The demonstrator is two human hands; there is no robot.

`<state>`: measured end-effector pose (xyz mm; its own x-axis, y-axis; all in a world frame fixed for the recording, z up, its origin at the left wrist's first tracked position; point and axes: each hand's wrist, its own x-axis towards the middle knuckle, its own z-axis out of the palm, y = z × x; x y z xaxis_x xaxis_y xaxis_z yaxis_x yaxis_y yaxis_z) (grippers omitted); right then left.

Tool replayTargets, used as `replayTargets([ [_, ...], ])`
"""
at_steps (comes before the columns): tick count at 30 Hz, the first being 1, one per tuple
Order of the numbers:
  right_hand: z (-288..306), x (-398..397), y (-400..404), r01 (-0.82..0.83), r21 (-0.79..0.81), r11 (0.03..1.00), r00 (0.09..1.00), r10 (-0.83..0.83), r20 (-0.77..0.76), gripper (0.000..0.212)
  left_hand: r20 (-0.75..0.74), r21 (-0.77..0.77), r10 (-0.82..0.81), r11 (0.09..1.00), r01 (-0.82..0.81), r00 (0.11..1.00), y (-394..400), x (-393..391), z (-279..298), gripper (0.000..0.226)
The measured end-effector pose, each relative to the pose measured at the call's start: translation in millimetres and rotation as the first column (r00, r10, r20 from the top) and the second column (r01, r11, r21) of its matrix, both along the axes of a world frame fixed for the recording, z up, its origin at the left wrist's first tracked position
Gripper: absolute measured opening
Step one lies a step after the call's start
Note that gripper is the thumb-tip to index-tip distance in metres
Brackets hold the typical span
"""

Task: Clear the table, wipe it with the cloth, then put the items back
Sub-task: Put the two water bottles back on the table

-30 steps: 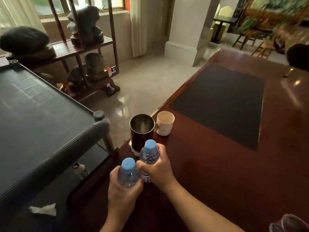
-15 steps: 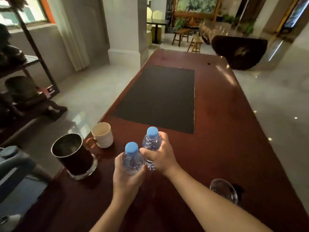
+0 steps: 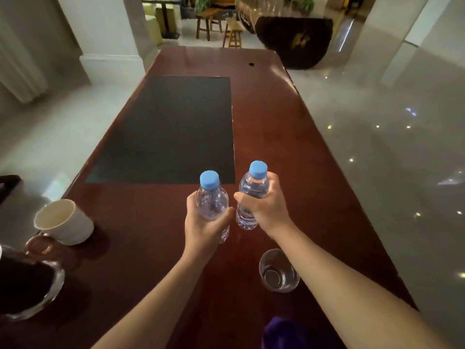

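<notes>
In the head view, the left hand (image 3: 205, 224) sits at the centre of the frame with its fingers and thumb curled round the body of a clear water bottle (image 3: 212, 201) with a blue cap, held upright above the table (image 3: 156, 235). Just to its right, the right hand (image 3: 265, 206) wraps its fingers tightly round a second blue-capped bottle (image 3: 251, 195), tilted slightly right at the top; the thumb lies across its front. The two bottles are close together but apart. Each hand hides the lower part of its bottle, so the water level is hard to make out.

A dark mat (image 3: 171, 132) lies on the table above the hands. At lower centre-right, between the forearms, a clear glass (image 3: 279, 272) stands upright and looks empty. At left, a cream mug (image 3: 64, 221) stands with an empty pale inside. A dark metal cup (image 3: 24, 288) at lower left is cut off by the frame edge; its contents cannot be told. A blurred purple thing (image 3: 281, 332) at the bottom edge may be the cloth; too unclear to tell.
</notes>
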<state>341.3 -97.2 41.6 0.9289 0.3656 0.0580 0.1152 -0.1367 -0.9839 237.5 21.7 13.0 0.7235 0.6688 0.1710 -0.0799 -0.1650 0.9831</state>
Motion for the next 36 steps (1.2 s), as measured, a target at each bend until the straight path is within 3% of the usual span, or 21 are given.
replayTargets([
  [8, -28, 24, -61, 0.171, 0.034, 0.985, 0.984, -0.169, -0.054, 0.055, -0.082, -0.016, -0.076, 0.997, 0.075, 0.994, -31, 41, -19, 0.059],
  [17, -61, 26, -89, 0.223, 0.004, 0.975, 0.967, -0.221, -0.124, 0.059, -0.152, -0.048, -0.149, 0.989, 0.143, 0.977, -58, 65, -46, 0.061],
  [36, -80, 30, -94, 0.162, 0.016, 0.987, 0.978, -0.159, -0.134, 0.067, -0.215, -0.017, -0.141, 0.99, 0.141, 0.966, -72, 68, -67, 0.069],
])
